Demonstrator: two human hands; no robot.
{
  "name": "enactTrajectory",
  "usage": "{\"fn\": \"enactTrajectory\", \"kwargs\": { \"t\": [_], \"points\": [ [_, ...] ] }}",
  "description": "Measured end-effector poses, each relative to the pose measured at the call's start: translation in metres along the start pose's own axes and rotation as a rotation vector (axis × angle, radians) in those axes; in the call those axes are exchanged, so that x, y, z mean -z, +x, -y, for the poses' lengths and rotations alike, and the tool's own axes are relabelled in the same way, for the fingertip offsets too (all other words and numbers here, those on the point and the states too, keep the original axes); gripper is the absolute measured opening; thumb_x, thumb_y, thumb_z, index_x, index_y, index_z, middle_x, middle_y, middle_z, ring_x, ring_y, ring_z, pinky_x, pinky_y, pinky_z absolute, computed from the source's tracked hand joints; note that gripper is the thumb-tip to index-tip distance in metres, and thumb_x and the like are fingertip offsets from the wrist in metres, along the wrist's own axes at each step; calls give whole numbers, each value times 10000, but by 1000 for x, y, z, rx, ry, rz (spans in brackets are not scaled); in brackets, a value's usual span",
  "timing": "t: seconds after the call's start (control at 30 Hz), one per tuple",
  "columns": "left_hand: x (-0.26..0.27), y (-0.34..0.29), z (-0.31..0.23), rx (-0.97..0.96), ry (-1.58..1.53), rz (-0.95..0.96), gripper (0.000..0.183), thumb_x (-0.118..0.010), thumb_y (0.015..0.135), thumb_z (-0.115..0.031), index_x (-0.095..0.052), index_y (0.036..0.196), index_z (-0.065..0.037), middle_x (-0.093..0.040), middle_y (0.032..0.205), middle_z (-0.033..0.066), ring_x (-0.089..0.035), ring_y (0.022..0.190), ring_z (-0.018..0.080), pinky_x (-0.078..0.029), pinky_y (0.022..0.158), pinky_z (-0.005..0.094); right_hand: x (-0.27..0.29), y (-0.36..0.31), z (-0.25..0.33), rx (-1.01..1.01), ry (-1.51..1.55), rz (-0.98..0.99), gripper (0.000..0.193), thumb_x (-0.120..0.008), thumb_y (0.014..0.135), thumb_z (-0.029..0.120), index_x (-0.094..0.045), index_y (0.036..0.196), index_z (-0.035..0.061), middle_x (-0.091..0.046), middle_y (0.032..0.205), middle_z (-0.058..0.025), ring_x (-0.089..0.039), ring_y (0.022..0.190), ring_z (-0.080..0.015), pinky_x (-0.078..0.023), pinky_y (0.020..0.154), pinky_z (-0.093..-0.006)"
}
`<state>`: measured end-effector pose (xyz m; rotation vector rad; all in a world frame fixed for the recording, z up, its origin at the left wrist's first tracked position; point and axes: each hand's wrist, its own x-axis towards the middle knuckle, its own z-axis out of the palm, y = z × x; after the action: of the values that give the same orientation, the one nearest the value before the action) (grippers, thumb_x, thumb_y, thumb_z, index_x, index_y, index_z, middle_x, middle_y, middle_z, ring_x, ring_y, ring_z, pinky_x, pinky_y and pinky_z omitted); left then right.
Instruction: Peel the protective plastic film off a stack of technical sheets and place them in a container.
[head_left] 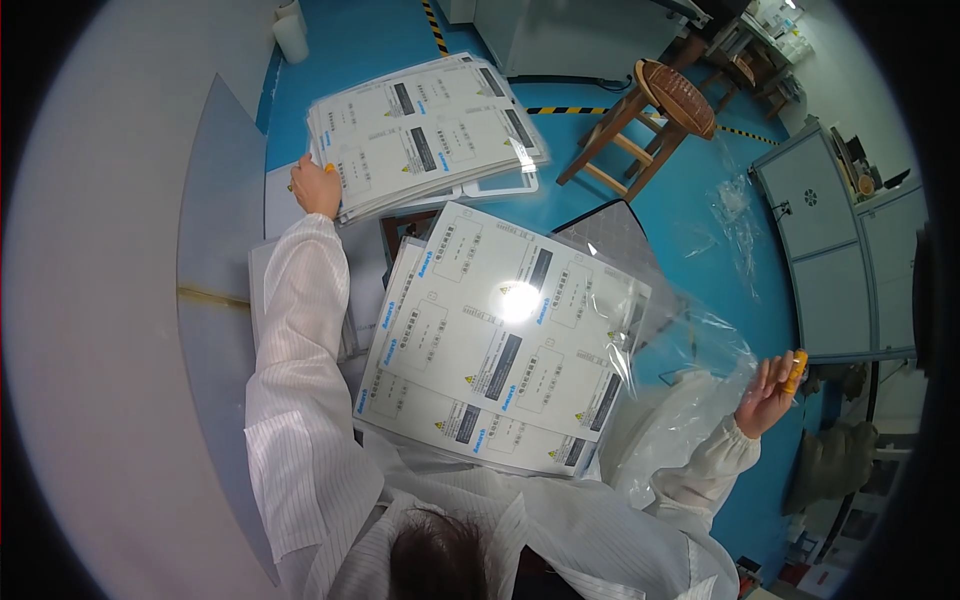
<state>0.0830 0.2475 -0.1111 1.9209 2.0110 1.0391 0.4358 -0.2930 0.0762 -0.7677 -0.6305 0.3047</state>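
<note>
My left hand (317, 188) is at the near left edge of the far stack of printed white sheets (385, 160), its fingers curled on that edge. Orange covers, like finger cots, show on its fingers. Closer to me, more printed sheets (470, 335) lie overlapping and tilted in front of my body, with glare on their glossy surface. Crumpled clear plastic film (690, 345) stretches from their right side to my right hand (765, 398), held out to the right with fingers closed at the film. An orange cover (795, 372) sits on one of its fingers.
A wooden stool (640, 130) with a round woven seat stands beyond the sheets on the blue floor. Grey cabinets (825, 240) are at the right. Loose clear film (735, 225) lies on the floor. A pale wall (110, 300) runs along the left.
</note>
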Motion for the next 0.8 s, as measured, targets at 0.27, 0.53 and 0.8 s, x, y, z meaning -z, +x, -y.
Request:
{"fn": "enactTrajectory", "kwargs": {
  "t": [0.27,0.53,0.8],
  "points": [
    [92,-72,-5,-163,-381,683,283,-623,755,-167,-624,1008,-39,-637,860,139,-613,785,256,-475,702,312,-138,-83,-127,-611,-276,534,349,-592,852,332,-451,1001,50,-516,681,-30,-444,459,-83,-330,416,-182],
    [185,-182,31,-62,-425,1027,282,-570,754,-30,-586,1019,65,-647,884,182,-633,779,250,-491,713,291,-177,-171,-277,-825,-182,735,169,-527,895,141,-448,988,25,-523,817,-41,-486,679,-89,-387,610,-192],
    [198,-175,41,-100,-476,770,215,-570,781,20,-600,991,52,-663,837,121,-621,737,149,-487,671,241,-232,-195,-317,-653,-339,715,169,-566,823,74,-531,959,-21,-573,707,-64,-534,594,-130,-433,556,-247]
  ]
}}
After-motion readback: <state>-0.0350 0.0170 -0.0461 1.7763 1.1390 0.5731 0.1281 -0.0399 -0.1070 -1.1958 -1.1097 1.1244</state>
